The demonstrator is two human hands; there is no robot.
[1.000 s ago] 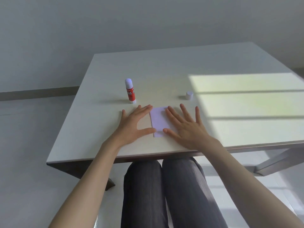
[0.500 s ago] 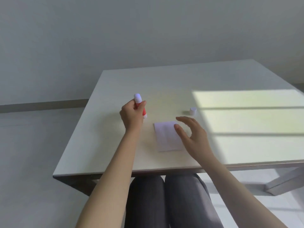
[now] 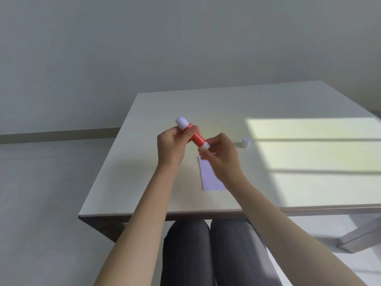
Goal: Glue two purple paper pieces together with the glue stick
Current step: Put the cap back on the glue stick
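Both bare forearms reach forward from the near edge of the tabletop and converge above it, hands raised clear of the surface. The left hand (image 3: 172,146) is curled with its knuckles outward, thumb and fingers wrapped around the upper red part of the glue stick (image 3: 194,134), which slants from upper left to lower right. The right hand (image 3: 221,154) meets it from the other side, its fingertips (image 3: 203,152) pinched on the stick's lower white end, wrist bent slightly.
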